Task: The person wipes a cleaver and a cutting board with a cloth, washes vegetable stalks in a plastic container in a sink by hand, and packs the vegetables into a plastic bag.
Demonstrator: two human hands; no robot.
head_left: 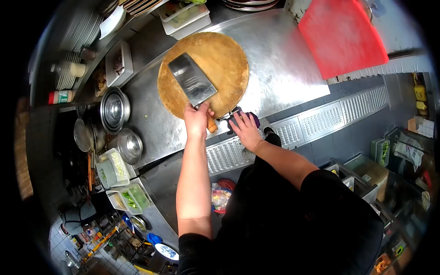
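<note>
A cleaver (191,78) with a broad dark metal blade lies flat over the round wooden chopping block (231,59). My left hand (196,120) is closed around it where blade and handle meet, and the wooden handle end (212,125) pokes out beside my fingers. At the counter's front edge, just right of the block, my right hand (246,130) lies with fingers stretched out over a dark purple, cloth-like thing (256,120). A small metal piece shows by its fingertips; its kind is unclear.
The block stands on a steel counter (275,59). A red board (341,39) is at the back right. Metal bowls (114,110) and tubs of cut vegetables (133,198) line the left side. Stacked plates (82,32) fill a shelf. A red bin (223,195) is below, beside a floor grate (321,120).
</note>
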